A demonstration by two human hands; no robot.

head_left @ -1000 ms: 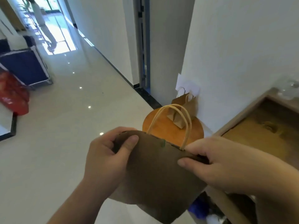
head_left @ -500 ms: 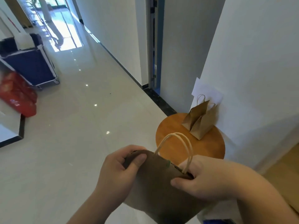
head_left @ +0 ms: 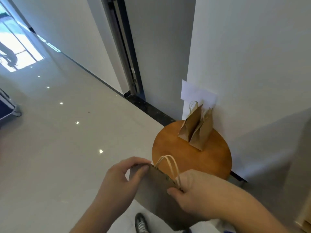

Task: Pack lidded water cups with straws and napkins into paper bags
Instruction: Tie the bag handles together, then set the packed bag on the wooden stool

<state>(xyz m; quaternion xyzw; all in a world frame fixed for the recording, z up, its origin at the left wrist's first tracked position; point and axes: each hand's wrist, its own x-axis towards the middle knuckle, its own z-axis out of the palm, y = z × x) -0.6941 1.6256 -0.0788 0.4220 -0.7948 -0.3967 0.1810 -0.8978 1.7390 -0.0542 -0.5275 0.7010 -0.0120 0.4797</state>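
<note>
The left hand (head_left: 121, 179) pinches the top left corner of a brown paper bag (head_left: 156, 197). Its thumb lies flat on the near face, and its other fingers curl over the top edge and down the far side. The right hand (head_left: 193, 194) pinches the top right corner in the same way. Its thumb tip presses the near face just below the rim, and its fingers are closed behind the bag beside the twisted paper handles (head_left: 168, 163). The handles stand up in two pale loops between the hands.

Both forearms come in from the near edge, the left from lower left and the right from lower right, with the wrists roughly level. The bag hangs between them, its mouth pressed nearly flat. It is in the air, above the floor and just near of a round wooden stool (head_left: 191, 163).

At the far side of the stool top, two more bags (head_left: 195, 130) stand side by side, touching, with their tops close to the white wall. A white sheet (head_left: 196, 91) is on the wall just above them. A shoe (head_left: 141, 222) shows on the glossy floor below the held bag.
</note>
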